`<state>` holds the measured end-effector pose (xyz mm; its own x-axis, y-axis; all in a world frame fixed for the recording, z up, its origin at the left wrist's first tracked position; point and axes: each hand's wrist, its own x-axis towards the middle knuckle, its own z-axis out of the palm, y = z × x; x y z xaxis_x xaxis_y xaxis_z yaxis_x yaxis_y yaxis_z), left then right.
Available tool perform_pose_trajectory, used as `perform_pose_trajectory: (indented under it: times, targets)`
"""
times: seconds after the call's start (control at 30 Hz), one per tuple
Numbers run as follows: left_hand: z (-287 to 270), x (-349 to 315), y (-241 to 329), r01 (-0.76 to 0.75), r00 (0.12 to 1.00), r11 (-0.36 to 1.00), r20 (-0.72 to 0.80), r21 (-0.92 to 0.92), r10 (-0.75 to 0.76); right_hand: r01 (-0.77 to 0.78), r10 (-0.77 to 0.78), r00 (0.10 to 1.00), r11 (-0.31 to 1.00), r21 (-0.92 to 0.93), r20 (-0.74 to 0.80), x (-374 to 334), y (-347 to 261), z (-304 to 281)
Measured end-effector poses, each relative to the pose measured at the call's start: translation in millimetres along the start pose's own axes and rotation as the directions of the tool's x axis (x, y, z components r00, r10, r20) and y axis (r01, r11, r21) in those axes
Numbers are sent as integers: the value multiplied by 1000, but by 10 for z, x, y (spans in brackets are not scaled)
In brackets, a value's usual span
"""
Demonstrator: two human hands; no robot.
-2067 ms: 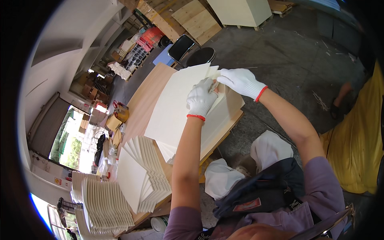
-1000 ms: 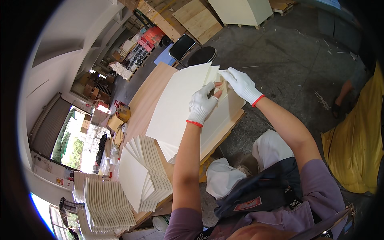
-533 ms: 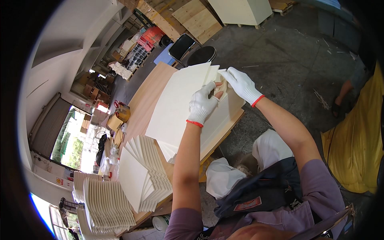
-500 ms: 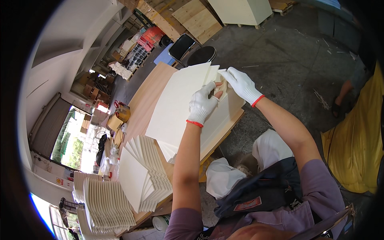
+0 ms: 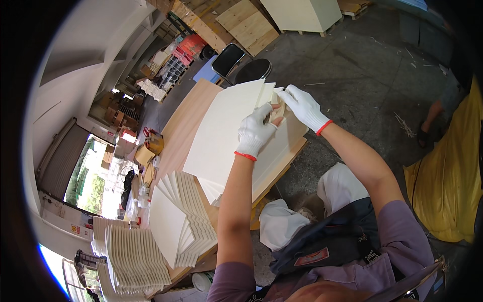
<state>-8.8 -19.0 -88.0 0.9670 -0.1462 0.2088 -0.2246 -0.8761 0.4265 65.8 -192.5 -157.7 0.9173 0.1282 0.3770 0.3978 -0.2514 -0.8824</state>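
Observation:
Flat cream sheets [image 5: 221,128] lie overlapped on a wooden table in front of me. Both hands wear white knitted gloves with red cuffs, and bare fingertips show on the left. My left hand [image 5: 255,129] rests over the sheets, its thumb and forefinger curled around a raised cream edge near their far right corner. Beside it, my right hand [image 5: 303,106] closes its fingers on the same corner. The exact grip of the right fingertips is partly hidden. Nearer on the left sits a fanned stack of cream sheets [image 5: 168,221].
Further left stand more cream stacks [image 5: 133,259]. The bare wood tabletop [image 5: 183,118] runs along the far side. Beyond the table are a black chair [image 5: 229,60] and a round black stool [image 5: 254,69]. Yellow cloth [image 5: 445,176] hangs at right, near another person's leg [image 5: 431,117].
Both hands stay at the sheet corner. The left hand shifts very slightly; the sheets and stacks hold their places.

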Motion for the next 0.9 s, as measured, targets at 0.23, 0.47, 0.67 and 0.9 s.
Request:
perform_pose_trajectory:
  times: [0.23,0.47,0.67,0.9]
  targets:
    - [-25,-8,17,-1,1000,1000,1,28,1,-6,6,1000,1000,-15,-1,-35,-89,-25]
    - [51,-104,-74,-185,962,972,-176,146,209,-51,52,994,999,18,-94,-29,-234,-128]
    - [57,-191,29,-241,881,949,-364,206,302,-355,241,908,9,935,343,-108,-416,214]
    - [274,-1582,-409,-355,688,930,-699,-91,194,-650,255,753,143,747,606,-553,-824,921]
